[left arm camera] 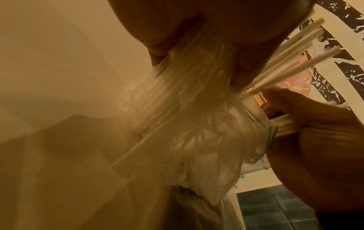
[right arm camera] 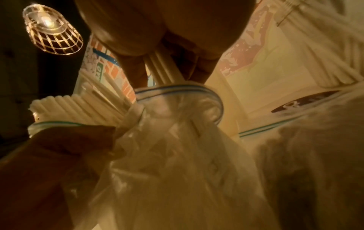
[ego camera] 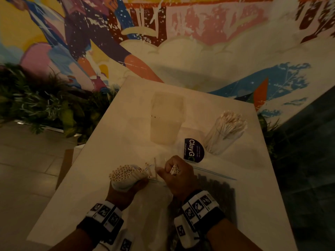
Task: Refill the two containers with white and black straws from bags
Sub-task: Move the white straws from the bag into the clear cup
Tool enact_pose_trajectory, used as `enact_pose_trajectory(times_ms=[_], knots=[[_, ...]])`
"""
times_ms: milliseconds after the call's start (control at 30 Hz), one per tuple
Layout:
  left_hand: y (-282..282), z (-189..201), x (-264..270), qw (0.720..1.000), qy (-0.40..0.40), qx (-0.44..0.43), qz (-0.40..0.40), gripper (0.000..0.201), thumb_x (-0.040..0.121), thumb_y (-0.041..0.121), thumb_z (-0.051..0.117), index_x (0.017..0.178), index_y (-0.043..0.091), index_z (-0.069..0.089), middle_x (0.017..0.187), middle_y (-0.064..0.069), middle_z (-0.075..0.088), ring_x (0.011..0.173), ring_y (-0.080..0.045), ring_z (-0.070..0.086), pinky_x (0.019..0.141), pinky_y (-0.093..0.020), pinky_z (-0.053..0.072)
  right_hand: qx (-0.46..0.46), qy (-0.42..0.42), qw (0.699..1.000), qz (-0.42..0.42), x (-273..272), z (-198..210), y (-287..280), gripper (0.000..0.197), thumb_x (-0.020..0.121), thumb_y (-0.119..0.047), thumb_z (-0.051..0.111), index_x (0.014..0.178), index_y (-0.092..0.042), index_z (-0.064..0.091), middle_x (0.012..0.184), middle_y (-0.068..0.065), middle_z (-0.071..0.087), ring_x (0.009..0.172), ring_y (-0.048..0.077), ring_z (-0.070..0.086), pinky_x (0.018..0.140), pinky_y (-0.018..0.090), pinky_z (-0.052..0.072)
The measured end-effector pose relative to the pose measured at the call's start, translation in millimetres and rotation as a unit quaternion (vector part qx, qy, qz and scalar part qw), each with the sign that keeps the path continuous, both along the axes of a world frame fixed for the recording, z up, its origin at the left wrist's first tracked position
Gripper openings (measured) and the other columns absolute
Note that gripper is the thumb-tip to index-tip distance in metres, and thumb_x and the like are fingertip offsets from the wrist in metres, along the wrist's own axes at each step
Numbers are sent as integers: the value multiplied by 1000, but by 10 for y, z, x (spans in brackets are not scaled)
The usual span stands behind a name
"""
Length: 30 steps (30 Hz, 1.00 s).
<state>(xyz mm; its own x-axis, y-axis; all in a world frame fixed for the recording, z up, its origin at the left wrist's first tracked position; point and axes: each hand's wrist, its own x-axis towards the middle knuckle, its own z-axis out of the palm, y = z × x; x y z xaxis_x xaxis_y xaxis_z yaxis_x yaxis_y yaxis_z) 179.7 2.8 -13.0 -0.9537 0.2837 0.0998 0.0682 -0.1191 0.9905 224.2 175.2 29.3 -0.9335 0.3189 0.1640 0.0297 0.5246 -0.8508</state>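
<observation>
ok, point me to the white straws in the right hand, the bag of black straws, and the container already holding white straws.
white straws in right hand (ego camera: 175, 169), head view, on their open ends.
bag of black straws (ego camera: 215, 189), head view, on the dark straws showing through the plastic.
container with white straws (ego camera: 220, 140), head view, on its clear wall.

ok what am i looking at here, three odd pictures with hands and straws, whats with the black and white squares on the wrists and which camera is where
There is no machine here: a person works with bare hands, wearing a camera on the head and one on each wrist. The patterned squares are markers on the wrist bands.

The wide picture is the head view, looking down at a white table. The other two look along each hand from the wrist.

The left hand grips a bundle of white straws through a clear zip bag. The right hand holds a few white straws drawn from it.

On the table stand a clear container of white straws, an empty-looking container and a dark round sticker. A bag of black straws lies at the right.
</observation>
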Motion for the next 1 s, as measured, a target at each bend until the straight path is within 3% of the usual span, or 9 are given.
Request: enact_pose_trajectory(times_ms=[100,233,367,500,600,700,833,933,1000], knots=[[-38,-57,-10,1000,-14,-2,3,42,45,67,78,79,43,70,85,16,72,82,-7,68,77,-33,57,-9,32,999,-31,-17,52,5,41,73,-48,72,56,-33,37,53,-6,41,48,12,40,51,36,41],[-27,-30,-3,1000,-13,2,-4,44,42,68,78,77,43,70,83,16,72,80,-5,68,76,-26,58,-22,27,999,-35,-36,68,9,48,77,-58,65,57,-27,35,52,-6,38,48,10,37,51,31,37],[-28,28,18,999,14,-26,-12,40,45,74,72,78,50,68,83,23,70,79,3,65,75,-19,56,37,-1,999,-21,-32,-19,65,51,79,-81,36,60,-33,35,52,-9,38,50,7,41,50,24,32],[-50,26,24,996,36,-78,-32,36,53,77,65,81,55,65,87,28,67,83,2,64,81,-31,55,58,-13,998,-9,-25,-50,102,52,81,-81,28,62,-34,38,57,-8,40,57,14,45,57,28,33],[-52,27,12,997,23,-68,-32,37,52,74,68,82,51,66,87,23,69,82,-2,65,80,-41,54,26,-16,1000,-5,-54,-4,107,69,77,-84,31,73,-21,59,71,-2,57,70,17,56,64,32,44],[-59,5,3,996,29,-80,-34,35,53,76,66,81,55,65,86,27,67,82,0,64,80,-42,54,-56,13,998,-20,-49,138,100,65,81,-71,39,87,-14,69,87,-8,67,85,4,62,75,20,49],[-88,-55,-8,990,51,-123,-39,33,56,77,62,82,57,63,93,32,62,86,6,61,84,-38,50,-90,58,994,-25,-12,424,63,52,86,-55,33,86,-20,71,82,-22,66,85,-11,60,72,4,42],[-100,-65,-11,989,63,-126,-40,29,59,74,62,84,59,62,95,35,61,88,10,58,86,-28,50,-147,98,984,-32,-28,646,71,34,89,-47,42,76,-29,68,81,-11,73,79,2,66,73,10,48],[-92,-31,-2,985,92,-138,-51,28,64,78,54,85,61,61,98,38,59,92,14,56,87,-13,47,-225,138,964,-38,-34,795,98,27,91,-33,51,71,-20,64,79,5,74,77,22,70,74,30,56]])
